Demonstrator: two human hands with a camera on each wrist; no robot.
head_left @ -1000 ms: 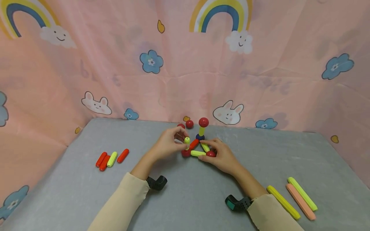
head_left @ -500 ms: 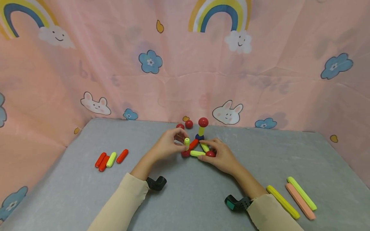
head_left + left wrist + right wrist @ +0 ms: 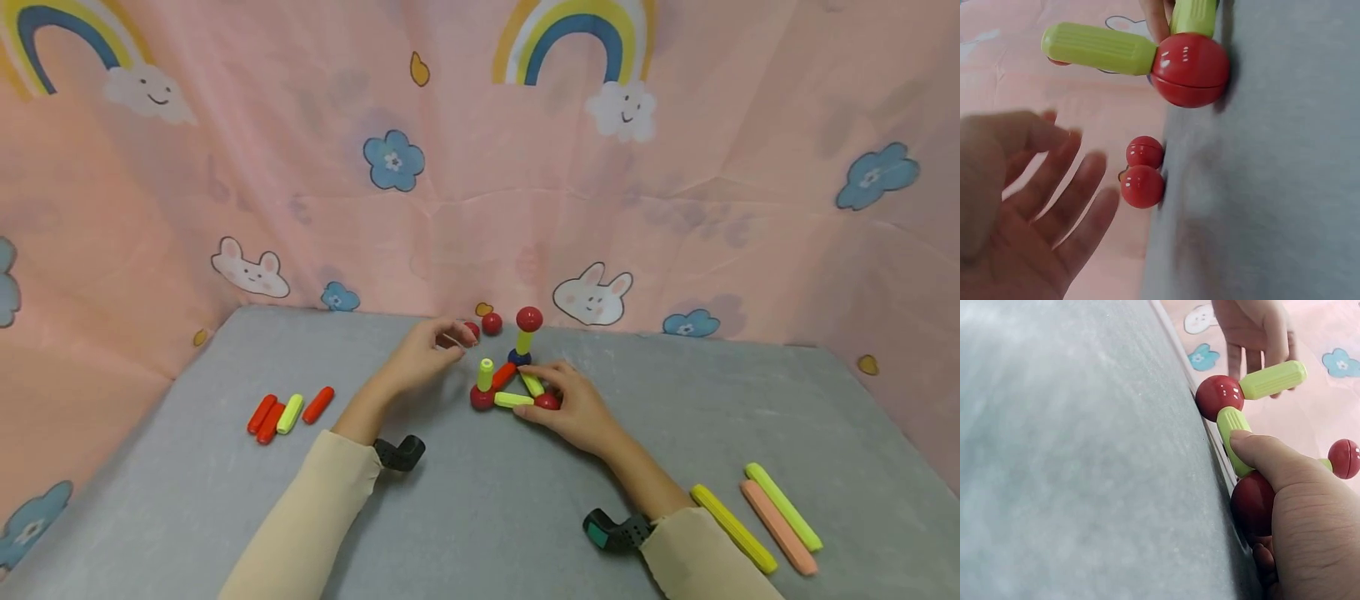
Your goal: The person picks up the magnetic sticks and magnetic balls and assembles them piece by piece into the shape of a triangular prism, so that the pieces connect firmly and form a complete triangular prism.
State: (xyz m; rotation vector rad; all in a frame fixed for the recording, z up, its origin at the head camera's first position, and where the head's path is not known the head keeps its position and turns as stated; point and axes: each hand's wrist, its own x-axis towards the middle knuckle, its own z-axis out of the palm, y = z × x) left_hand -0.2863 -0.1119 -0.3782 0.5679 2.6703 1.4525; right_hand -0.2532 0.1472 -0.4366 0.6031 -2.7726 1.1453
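Observation:
A triangle of building-toy rods and balls lies on the grey table. At its near left corner a red ball (image 3: 482,398) bears an upright yellow-green rod (image 3: 486,374). At the back a dark blue ball (image 3: 519,357) carries another yellow-green rod topped by a red ball (image 3: 529,318). A red rod (image 3: 504,376) forms the left side. My right hand (image 3: 577,407) grips the right corner round its red ball (image 3: 1254,503), thumb on the front yellow-green rod (image 3: 1233,439). Fingers spread and holding nothing, my left hand (image 3: 1035,194) hovers beside two loose red balls (image 3: 1142,186).
At the left lie several short rods, red ones (image 3: 318,406) and a yellow-green one (image 3: 290,414). Longer rods, yellow (image 3: 733,529), salmon (image 3: 780,527) and yellow-green (image 3: 784,506), lie at the right by the sleeve. A pink patterned cloth (image 3: 450,233) hangs behind the table.
My left hand has let go of the upright yellow-green rod and moved left and back, towards the loose red balls. The rod stays standing. My right hand keeps its hold.

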